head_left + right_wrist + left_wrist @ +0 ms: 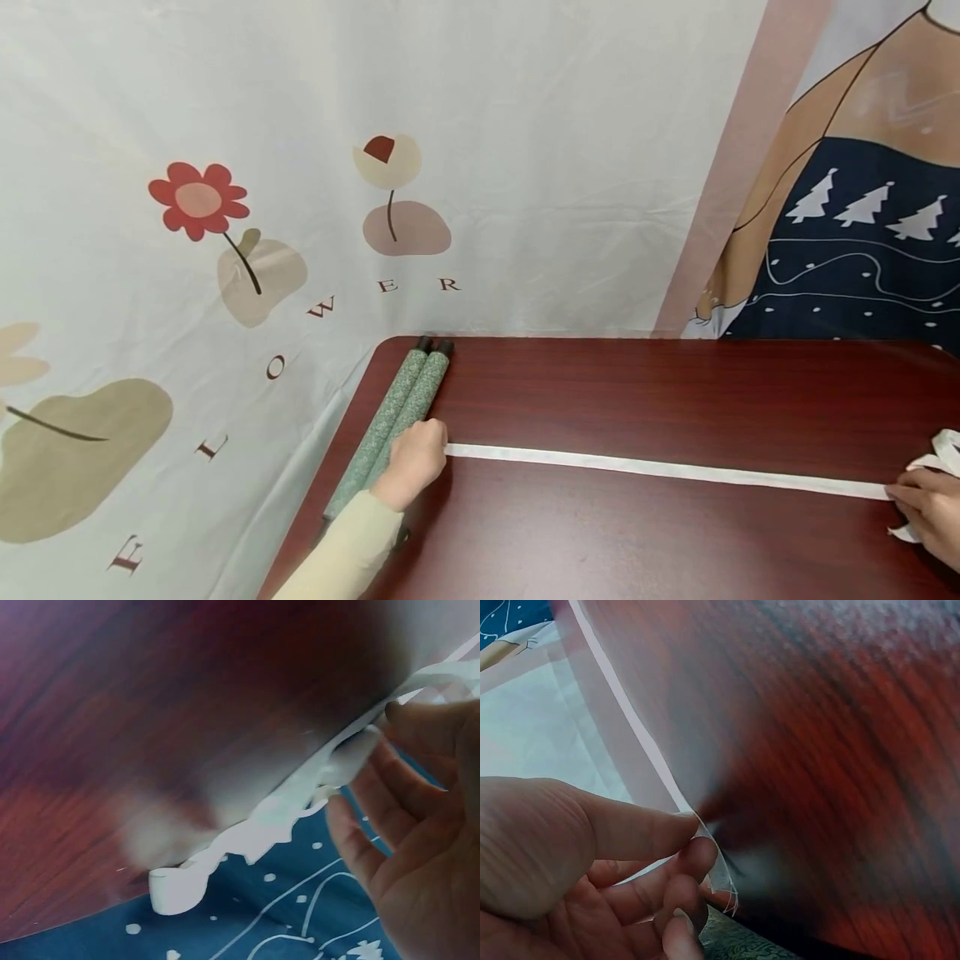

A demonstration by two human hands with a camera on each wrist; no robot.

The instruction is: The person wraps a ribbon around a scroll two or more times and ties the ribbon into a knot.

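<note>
Brown letters [386, 286] on the white backdrop [570, 167] read "FLOWER" from lower left to centre, behind a reddish-brown wood-grain table [600, 542]. A white ribbon [637, 468] stretches lengthwise across lower right, sloping slightly down rightward; the left hand [416, 458] pinches its frayed end, the right hand [930, 504] its far stretch.

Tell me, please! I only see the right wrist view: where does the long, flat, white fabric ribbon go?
Observer: The ribbon stretches over the glossy reddish-brown wood-grained table to the left grip.
Operator: Is that end all neat?
Observer: No, the left wrist view shows thin white loose threads there.
Operator: Ooh, what's beside that grip?
Observer: Two long green patterned rolls, lying side by side.
</note>
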